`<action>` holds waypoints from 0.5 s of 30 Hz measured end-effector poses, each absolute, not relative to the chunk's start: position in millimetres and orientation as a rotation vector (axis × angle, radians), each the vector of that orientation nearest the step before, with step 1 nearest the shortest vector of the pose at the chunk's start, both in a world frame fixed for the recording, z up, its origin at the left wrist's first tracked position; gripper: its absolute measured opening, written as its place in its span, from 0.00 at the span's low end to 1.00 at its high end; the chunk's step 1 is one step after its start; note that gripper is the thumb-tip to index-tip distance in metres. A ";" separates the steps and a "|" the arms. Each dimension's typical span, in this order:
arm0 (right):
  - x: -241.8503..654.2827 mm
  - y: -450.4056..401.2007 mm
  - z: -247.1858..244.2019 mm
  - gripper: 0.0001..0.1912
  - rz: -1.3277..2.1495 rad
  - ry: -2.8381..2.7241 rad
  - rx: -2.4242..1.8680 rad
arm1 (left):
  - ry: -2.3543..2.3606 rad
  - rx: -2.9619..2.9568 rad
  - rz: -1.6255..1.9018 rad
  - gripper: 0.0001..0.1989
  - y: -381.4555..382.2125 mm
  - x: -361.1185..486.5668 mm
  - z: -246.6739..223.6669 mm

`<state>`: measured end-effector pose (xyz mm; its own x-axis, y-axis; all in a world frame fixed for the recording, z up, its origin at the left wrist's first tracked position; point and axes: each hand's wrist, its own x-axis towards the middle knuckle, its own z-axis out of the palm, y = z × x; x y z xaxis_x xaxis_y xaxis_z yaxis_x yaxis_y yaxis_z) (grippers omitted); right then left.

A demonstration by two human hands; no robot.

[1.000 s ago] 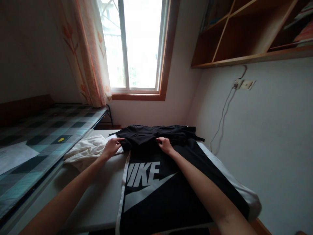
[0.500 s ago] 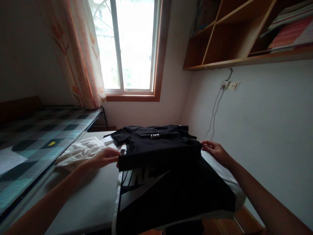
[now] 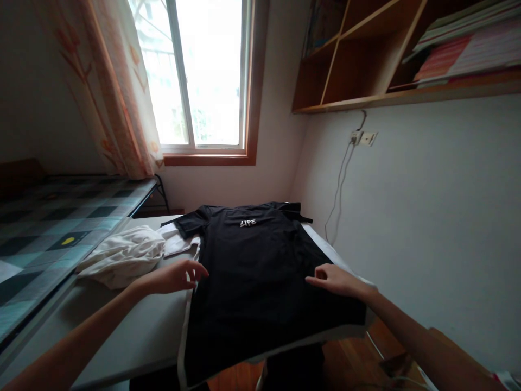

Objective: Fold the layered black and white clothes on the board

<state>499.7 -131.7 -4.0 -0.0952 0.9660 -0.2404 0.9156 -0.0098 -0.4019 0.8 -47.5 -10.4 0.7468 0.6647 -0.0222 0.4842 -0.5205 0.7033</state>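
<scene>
A black T-shirt (image 3: 252, 260) with small white lettering lies spread out on the table, its sleeves toward the window. A white edge (image 3: 301, 341) of cloth beneath shows along its near side. My left hand (image 3: 181, 276) hovers at the shirt's left edge, fingers apart and loosely bent, holding nothing. Above the right side of the shirt is my right hand (image 3: 336, 279), its fingers loosely bent and thumb apart, with no cloth gripped. Whether the fingertips touch the fabric is hard to tell.
Crumpled white cloth (image 3: 126, 252) lies on the white table (image 3: 122, 326), left of the shirt. A bed with a checked mattress (image 3: 77, 217) adjoins on the left. The wall (image 3: 427, 217) runs close on the right, with a socket (image 3: 362, 138), hanging cord and shelf (image 3: 366, 103).
Both hands have let go of the shirt's hem, which was lifted and folded back. The shirt now lies flat toward me, covering the large printed logo. The view has shifted slightly right.
</scene>
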 end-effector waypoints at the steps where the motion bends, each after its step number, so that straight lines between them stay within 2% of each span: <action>1: 494.0 -131.4 -3.7 0.29 0.658 -2.153 -2.061 | 0.897 2.282 0.407 0.18 -40.7 0.8 -14.9; 5: 489.4 -129.1 0.4 0.25 0.606 -2.199 -2.029 | 0.934 2.475 0.543 0.17 -19.7 8.8 -28.8; 10: 521.7 -136.9 4.6 0.28 0.970 -1.983 -1.978 | 1.208 2.443 0.527 0.15 -6.0 22.5 -33.1; 15: 551.6 -158.8 -0.3 0.33 1.128 -1.661 -2.068 | 1.531 2.382 0.508 0.21 14.7 28.3 -25.8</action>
<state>551.6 -158.8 -0.3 0.0456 0.9132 -0.4050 0.7130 -0.3137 -0.6270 28.3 14.7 -25.8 0.3821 0.9122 0.1480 0.8198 -0.4085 0.4013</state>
